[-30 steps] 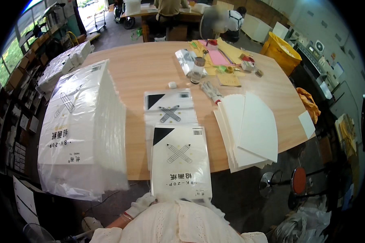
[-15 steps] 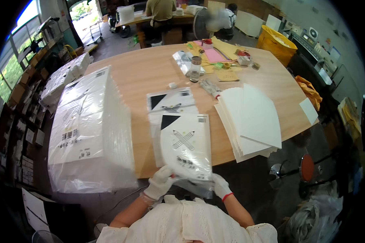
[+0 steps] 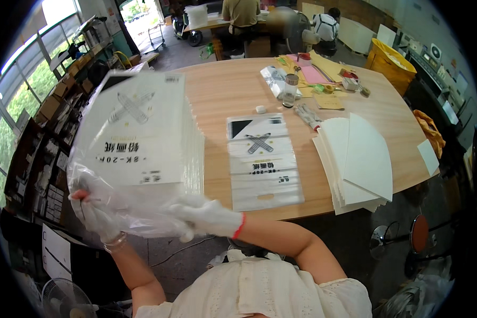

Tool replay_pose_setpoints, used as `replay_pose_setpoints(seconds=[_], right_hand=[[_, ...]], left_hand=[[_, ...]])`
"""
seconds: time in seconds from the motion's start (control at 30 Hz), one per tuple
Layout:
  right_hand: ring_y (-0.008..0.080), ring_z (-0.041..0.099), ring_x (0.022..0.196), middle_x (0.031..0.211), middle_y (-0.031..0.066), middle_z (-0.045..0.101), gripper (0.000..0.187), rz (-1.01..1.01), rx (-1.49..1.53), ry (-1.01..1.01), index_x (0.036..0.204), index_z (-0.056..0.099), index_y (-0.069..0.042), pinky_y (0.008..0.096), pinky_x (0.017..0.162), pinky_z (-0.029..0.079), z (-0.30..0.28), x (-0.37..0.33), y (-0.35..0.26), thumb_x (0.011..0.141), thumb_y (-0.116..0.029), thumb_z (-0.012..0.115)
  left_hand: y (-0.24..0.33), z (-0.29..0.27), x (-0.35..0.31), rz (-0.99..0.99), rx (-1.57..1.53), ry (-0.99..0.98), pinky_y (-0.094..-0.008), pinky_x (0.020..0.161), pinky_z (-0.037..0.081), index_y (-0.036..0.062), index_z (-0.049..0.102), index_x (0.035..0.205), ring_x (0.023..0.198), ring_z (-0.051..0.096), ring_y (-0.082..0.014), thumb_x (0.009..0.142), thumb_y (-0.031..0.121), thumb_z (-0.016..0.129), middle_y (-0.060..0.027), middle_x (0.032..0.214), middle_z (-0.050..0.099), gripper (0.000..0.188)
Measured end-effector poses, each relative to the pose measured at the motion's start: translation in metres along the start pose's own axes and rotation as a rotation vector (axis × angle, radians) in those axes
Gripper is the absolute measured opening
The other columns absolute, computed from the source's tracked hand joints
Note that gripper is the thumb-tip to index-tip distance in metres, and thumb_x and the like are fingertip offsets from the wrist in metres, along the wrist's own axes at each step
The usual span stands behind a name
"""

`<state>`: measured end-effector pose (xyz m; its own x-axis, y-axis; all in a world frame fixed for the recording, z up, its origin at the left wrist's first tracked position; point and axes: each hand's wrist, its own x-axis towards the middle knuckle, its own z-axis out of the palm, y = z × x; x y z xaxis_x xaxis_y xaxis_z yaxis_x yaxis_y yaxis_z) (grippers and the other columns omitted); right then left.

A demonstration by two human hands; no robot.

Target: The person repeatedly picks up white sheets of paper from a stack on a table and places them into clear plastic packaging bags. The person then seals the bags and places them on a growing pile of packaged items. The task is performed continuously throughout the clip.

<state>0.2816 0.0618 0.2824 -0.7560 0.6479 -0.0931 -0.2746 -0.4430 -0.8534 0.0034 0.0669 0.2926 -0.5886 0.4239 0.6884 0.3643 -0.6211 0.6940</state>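
A clear plastic bag of white drawing paper (image 3: 138, 127), printed with crossed pencils and a dark corner, lies over the tall stack of like packs (image 3: 194, 159) at the table's left. My left hand (image 3: 98, 214), in a white glove with a reddish fingertip bare, is closed on the bag's near left corner. My right hand (image 3: 212, 216), gloved with a red cuff, reaches across to the bag's near right edge, thumb and fingers about the plastic; motion blurs it. A flat printed plastic bag (image 3: 265, 169) with a handle slot lies mid-table, untouched.
White paper sheets (image 3: 355, 164) are fanned out on the right, near a spare glove (image 3: 306, 115). A glass jar (image 3: 290, 91), tape and coloured papers lie farther back. A yellow bag (image 3: 392, 66) stands beyond the table; a round stool (image 3: 418, 233) is at right. People sit behind.
Both hands have carried the filled bag from the table's near middle leftward onto the stack. The flat bag it partly covered now shows whole. The view has shifted left.
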Motion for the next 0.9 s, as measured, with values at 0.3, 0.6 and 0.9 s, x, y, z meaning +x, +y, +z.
replay_pose_setpoints(seconds=[0.3, 0.6, 0.9], right_hand=[[0.0122, 0.062, 0.080, 0.099, 0.0075, 0.064, 0.035, 0.171, -0.166, 0.272, 0.123, 0.050, -0.008, 0.0241, 0.070, 0.051, -0.090, -0.057, 0.117, 0.094, -0.026, 0.049], [0.0103, 0.057, 0.074, 0.098, 0.0086, 0.061, 0.037, 0.307, -0.094, 0.990, 0.125, 0.047, -0.003, 0.0253, 0.067, 0.050, -0.154, -0.202, 0.171, 0.092, -0.019, 0.048], [0.0121, 0.052, 0.073, 0.098, 0.0053, 0.058, 0.036, 0.022, 0.320, 0.941, 0.121, 0.050, -0.003, 0.0255, 0.067, 0.046, -0.196, -0.131, 0.142, 0.092, -0.024, 0.052]], left_hand=[[-0.045, -0.005, -0.181, -1.063, 0.289, -0.199, -0.0371, 0.090, 0.042, 0.0043, 0.052, 0.111, 0.101, 0.052, -0.0229, 0.091, 0.020, 0.039, -0.0111, 0.108, 0.055, 0.029], [-0.103, 0.185, -0.339, 0.040, 0.559, -1.293, -0.0471, 0.085, 0.040, 0.0097, 0.060, 0.092, 0.100, 0.046, -0.0343, 0.077, 0.028, 0.057, -0.0115, 0.097, 0.058, 0.024], [-0.138, 0.241, -0.319, -0.168, 0.411, -1.703, -0.0435, 0.072, 0.046, 0.0077, 0.062, 0.085, 0.077, 0.059, -0.0330, 0.086, 0.036, 0.051, -0.0120, 0.083, 0.064, 0.030]])
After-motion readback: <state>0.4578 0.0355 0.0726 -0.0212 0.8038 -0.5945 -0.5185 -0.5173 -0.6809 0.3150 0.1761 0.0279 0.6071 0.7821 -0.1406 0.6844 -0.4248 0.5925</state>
